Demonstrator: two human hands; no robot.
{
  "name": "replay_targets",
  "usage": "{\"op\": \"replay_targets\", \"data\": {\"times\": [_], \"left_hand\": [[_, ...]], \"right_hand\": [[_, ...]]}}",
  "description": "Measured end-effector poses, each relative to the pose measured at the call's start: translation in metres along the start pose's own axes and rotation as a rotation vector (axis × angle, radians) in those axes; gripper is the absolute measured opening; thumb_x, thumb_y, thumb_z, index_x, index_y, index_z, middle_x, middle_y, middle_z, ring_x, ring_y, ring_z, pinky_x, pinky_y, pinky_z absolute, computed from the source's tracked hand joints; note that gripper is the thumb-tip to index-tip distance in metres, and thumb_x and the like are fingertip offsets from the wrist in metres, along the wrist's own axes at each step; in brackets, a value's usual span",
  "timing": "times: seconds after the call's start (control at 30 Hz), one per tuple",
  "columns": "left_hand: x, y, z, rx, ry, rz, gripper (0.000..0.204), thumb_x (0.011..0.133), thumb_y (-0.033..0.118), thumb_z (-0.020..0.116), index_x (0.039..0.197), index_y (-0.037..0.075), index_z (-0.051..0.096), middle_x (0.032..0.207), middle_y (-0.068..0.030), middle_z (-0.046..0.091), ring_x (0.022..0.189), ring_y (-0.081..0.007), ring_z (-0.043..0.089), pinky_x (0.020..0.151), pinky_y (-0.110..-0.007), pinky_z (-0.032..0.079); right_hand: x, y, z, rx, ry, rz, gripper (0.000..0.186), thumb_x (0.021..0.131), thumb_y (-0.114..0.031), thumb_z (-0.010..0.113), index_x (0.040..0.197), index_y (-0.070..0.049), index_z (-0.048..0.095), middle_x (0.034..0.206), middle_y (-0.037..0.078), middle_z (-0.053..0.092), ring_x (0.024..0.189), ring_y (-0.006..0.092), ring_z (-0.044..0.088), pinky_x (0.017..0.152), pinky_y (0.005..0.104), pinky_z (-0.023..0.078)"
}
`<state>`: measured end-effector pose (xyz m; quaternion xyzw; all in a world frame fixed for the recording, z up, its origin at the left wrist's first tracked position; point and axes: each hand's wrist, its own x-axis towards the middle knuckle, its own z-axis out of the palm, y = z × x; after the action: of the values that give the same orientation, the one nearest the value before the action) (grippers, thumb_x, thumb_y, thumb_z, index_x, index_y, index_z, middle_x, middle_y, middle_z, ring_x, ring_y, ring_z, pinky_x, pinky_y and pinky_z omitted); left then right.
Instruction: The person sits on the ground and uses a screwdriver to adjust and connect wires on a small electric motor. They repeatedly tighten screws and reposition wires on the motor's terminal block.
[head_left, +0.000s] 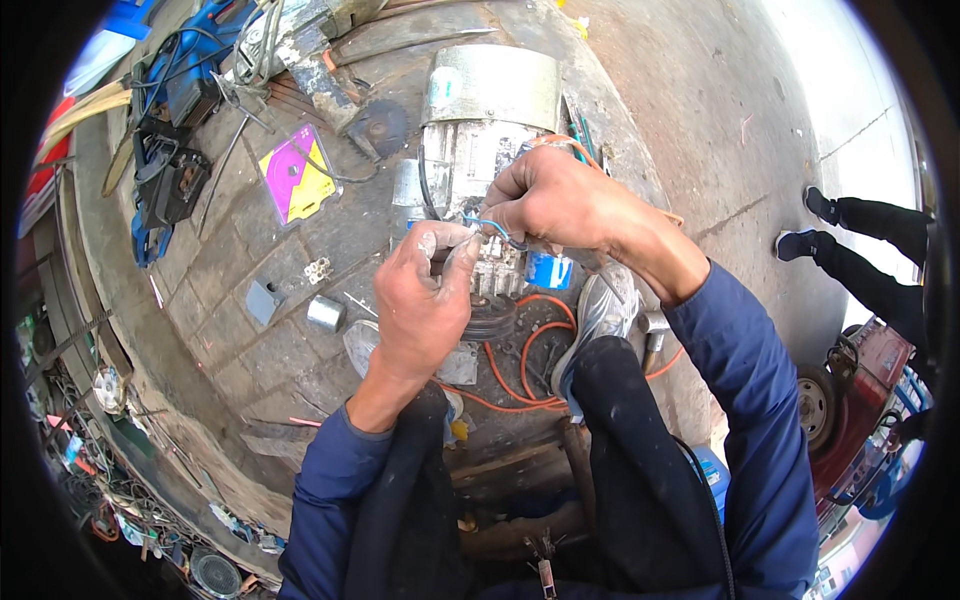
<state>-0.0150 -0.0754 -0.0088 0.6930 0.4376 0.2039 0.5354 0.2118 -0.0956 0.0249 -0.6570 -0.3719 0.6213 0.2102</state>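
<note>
A dusty metal electric motor [482, 82] stands on the paving in the middle, a silver cover on its far end. My left hand [425, 300] pinches the end of a thin blue wire [496, 226] in front of the motor body. My right hand [565, 205] is close beside it, fingers closed on the same wire, fingertips partly hidden. A blue cylinder [548, 270] sits just below my right hand at the motor's side. An orange cable [525, 365] coils between my shoes, near a dark round pulley [485, 322].
Blue power tools [185, 80], a purple-and-yellow disc pack [295, 175], a metal cylinder [325, 315] and scrap lie leftward. A hammer-like tool [652, 330] is by my right shoe. Another person's legs [865, 280] and a red vehicle [855, 410] are at the right.
</note>
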Motion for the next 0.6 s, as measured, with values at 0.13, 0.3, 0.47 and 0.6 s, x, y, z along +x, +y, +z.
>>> {"op": "replay_targets", "data": {"times": [0.13,0.3,0.47,0.6], "left_hand": [[0.001,0.002,-0.001,-0.053,-0.044,-0.041,0.008,0.106,0.006,0.074,0.109,-0.001,0.071,0.088,-0.0007,0.072,0.078,-0.0036,0.062,0.069,-0.023,0.051],[0.003,-0.001,-0.002,-0.03,-0.061,-0.026,0.007,0.106,0.006,0.073,0.109,-0.001,0.071,0.088,-0.0007,0.073,0.078,-0.004,0.063,0.069,-0.023,0.052],[0.004,0.002,0.0,-0.092,-0.024,-0.063,0.007,0.101,0.005,0.077,0.102,-0.001,0.073,0.085,-0.006,0.073,0.073,-0.0081,0.063,0.068,-0.029,0.054],[0.004,0.0,0.0,-0.108,-0.012,-0.063,0.006,0.101,0.004,0.077,0.101,0.0,0.073,0.082,-0.0045,0.072,0.072,-0.0068,0.061,0.067,-0.029,0.053]], "right_hand": [[0.0,0.004,0.0,0.017,-0.004,0.008,0.023,0.09,-0.013,0.074,0.101,0.005,0.083,0.074,0.005,0.072,0.067,0.0126,0.064,0.06,0.0326,0.05],[0.004,0.01,0.003,-0.016,0.003,-0.067,0.024,0.09,-0.015,0.074,0.101,0.005,0.083,0.073,0.004,0.07,0.067,0.0116,0.062,0.061,0.0329,0.05],[0.003,0.011,0.006,0.026,0.035,-0.097,0.021,0.084,-0.013,0.069,0.09,0.003,0.081,0.064,0.009,0.066,0.062,0.0161,0.06,0.06,0.039,0.05],[0.003,0.013,0.006,0.028,0.043,-0.111,0.021,0.084,-0.012,0.068,0.089,0.004,0.081,0.064,0.01,0.066,0.062,0.0157,0.06,0.061,0.039,0.05]]}}
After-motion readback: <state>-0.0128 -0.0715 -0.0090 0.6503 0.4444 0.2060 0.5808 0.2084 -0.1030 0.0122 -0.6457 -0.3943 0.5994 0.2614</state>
